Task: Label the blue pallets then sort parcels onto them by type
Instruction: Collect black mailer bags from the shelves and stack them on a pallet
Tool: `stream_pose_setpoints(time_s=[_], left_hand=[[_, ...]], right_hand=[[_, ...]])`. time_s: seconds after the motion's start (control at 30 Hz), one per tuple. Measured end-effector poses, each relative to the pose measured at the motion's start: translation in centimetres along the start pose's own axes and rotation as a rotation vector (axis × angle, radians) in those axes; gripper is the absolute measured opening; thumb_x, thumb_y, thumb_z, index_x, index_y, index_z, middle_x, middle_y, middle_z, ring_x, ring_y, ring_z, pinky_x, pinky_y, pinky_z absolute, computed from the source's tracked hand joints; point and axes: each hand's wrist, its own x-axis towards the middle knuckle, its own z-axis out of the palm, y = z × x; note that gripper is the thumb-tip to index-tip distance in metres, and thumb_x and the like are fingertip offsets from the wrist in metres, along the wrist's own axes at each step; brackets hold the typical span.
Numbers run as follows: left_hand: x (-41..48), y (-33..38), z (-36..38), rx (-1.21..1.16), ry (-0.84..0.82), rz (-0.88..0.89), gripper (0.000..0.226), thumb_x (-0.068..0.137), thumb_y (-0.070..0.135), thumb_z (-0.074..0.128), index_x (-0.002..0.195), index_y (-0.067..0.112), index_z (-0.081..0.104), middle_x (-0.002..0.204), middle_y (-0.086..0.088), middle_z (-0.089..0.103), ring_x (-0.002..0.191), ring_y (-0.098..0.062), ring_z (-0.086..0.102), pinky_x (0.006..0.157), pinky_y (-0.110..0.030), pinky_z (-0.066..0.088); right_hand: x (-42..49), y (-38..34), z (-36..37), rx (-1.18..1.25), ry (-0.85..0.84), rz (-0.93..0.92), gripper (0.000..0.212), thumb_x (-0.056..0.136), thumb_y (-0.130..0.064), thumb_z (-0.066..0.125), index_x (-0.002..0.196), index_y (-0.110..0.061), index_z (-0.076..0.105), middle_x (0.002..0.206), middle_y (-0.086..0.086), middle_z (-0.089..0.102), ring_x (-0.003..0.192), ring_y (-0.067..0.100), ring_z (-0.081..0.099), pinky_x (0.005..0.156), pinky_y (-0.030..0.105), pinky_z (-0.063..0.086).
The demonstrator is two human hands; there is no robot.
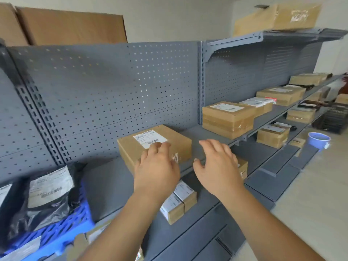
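My two forearms come in from the bottom edge. At lower left sits the blue pallet (62,232), cut off by the frame, with black mailer bags (56,202) lying on it. Their white labels are too blurred for me to read. Under my left wrist, two small boxes (180,200) stand side by side on the lower shelf, partly hidden.

My left hand (156,166) is over the near edge of the cardboard parcel (178,142), with its fingers loosely spread and holding nothing. The fingertips reach the parcel's label, but I cannot tell whether they press on it. My right hand (216,162) is flat with its fingers straight, just beside the parcel and apart from it. It covers most of a box on the shelf below.

The parcel rests on the grey shelf (197,132), near its front edge. A bare stretch of shelf lies between it and the next box (227,119). The perforated back panel (113,81) closes off the rear.

Farther along are more boxes, smeared by blur. A pale blue bucket (319,141) stands on the floor, and a long carton (276,17) lies on the top shelf with unreadable markings.
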Motion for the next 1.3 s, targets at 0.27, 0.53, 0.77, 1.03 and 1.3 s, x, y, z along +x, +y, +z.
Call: stream_pose_setpoints(time_s=[0.27,0.53,0.77,1.03,1.3], left_hand=[[1.3,15.7,8.5,-0.088,-0.112,0.175,0.053,0.094,0.043,0.053,0.145,0.030,0.044,0.147,0.002,0.046,0.132,-0.026,0.042,0.105,-0.047,0.040],[2.3,28.3,16.9,-0.160,-0.258,0.351,0.056,0.092,0.048,0.052,0.144,0.030,0.044,0.147,0.004,0.045,0.133,-0.025,0.042,0.104,-0.048,0.039],[5.7,35.9,24.7,-0.201,-0.362,0.498,0.055,0.094,0.051,0.052,0.145,0.032,0.042,0.147,0.004,0.045,0.132,-0.024,0.044,0.102,-0.047,0.041],[12.7,44.1,32.9,-0.324,-0.445,0.660,0.050,0.094,0.044,0.056,0.140,0.026,0.049,0.141,-0.002,0.053,0.125,-0.027,0.050,0.095,-0.044,0.043],[18.4,51.3,40.1,-0.341,-0.559,0.792,0.052,0.096,0.044,0.053,0.144,0.026,0.046,0.146,-0.001,0.048,0.128,-0.028,0.047,0.099,-0.044,0.042]], right_hand=[[-1.6,16.7,-5.6,-0.086,-0.063,0.198,0.061,0.094,-0.046,0.053,0.150,-0.030,0.038,0.158,-0.005,0.038,0.141,0.025,0.034,0.110,0.048,0.034],[-3.0,29.8,-10.3,-0.173,-0.031,0.431,0.059,0.095,-0.044,0.049,0.151,-0.032,0.034,0.157,-0.008,0.037,0.140,0.025,0.034,0.109,0.047,0.032],[-1.6,38.3,-10.8,-0.245,-0.018,0.577,0.060,0.096,-0.044,0.050,0.152,-0.033,0.031,0.159,-0.010,0.034,0.144,0.021,0.031,0.113,0.048,0.029],[3.7,47.8,-10.4,-0.353,0.002,0.766,0.063,0.095,-0.044,0.050,0.153,-0.031,0.031,0.159,-0.010,0.033,0.144,0.022,0.030,0.112,0.046,0.028],[7.3,54.8,-9.4,-0.398,0.021,0.968,0.063,0.096,-0.044,0.049,0.154,-0.030,0.029,0.161,-0.008,0.032,0.146,0.022,0.029,0.114,0.048,0.027]])
